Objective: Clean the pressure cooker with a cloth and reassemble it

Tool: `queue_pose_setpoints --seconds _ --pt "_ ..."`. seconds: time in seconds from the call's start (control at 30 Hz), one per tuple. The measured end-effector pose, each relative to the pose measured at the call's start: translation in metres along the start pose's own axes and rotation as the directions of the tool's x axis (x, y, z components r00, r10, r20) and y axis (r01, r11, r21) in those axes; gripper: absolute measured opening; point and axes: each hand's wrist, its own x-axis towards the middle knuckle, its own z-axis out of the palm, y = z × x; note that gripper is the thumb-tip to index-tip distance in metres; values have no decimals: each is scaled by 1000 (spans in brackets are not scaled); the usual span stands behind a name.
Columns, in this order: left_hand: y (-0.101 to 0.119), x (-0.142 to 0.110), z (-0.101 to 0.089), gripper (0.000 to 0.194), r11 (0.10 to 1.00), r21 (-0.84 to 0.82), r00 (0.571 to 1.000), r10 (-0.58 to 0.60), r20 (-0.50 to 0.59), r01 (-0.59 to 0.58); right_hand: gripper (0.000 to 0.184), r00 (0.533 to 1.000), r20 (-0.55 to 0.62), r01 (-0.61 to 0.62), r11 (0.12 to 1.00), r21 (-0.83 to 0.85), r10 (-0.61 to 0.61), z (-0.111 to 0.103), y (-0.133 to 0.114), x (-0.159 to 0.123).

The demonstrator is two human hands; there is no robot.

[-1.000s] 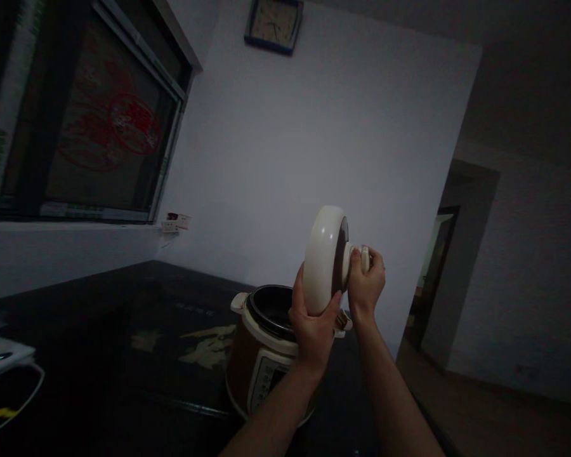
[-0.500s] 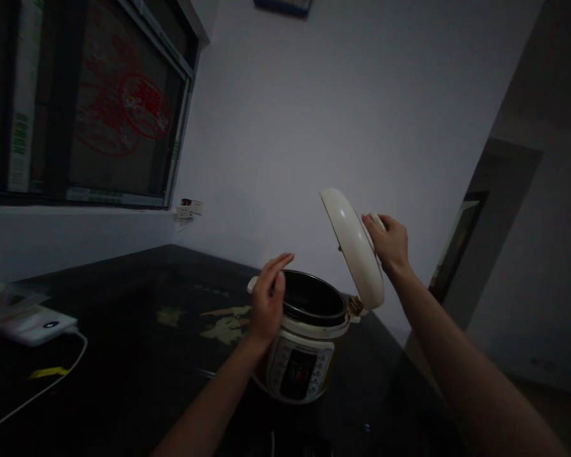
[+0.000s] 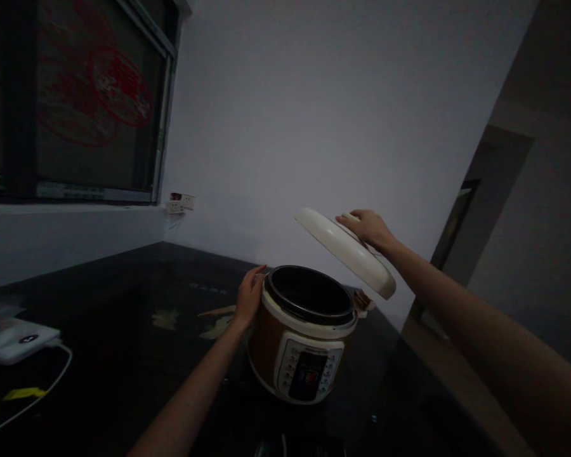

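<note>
A white and brown electric pressure cooker (image 3: 266,343) stands upright on a dark tabletop, its control panel facing me. Its dark inner pot (image 3: 309,293) is uncovered, and I can make out nothing inside. My left hand (image 3: 249,297) grips the cooker's left side at the rim, where its side handle is hidden. Up to the right, my right hand (image 3: 367,227) is closed on the handle of the white domed lid (image 3: 345,249). The lid is tilted down to the right, apart from the hinge bracket (image 3: 361,301) at the cooker's right rim.
A white box-shaped device (image 3: 16,339) with a white cable (image 3: 59,387) lies on the tabletop (image 3: 137,298) at left, near a yellow strip (image 3: 23,393). Wall sockets (image 3: 181,203) sit below the window at the back left. Behind the cooker rises a pale wall (image 3: 314,127).
The lid has come off the hinge and tipped from nearly upright to a flatter slant. My left hand has moved from above the near rim to the cooker's left side.
</note>
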Motion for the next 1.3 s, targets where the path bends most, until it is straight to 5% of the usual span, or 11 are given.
queue_pose_setpoints --seconds 0.23,0.57,1.3 --pt "-14 -6 0 51 991 -122 998 -60 -14 58 42 972 185 208 887 -411 -143 36 -29 -25" --pt "-19 -7 -1 58 974 -217 998 -63 28 68 37 942 297 280 854 -440 -156 82 -42 -43" --pt "-34 0 -3 46 987 -154 997 53 63 -42 38 931 321 306 856 -417 -176 108 -36 -55"
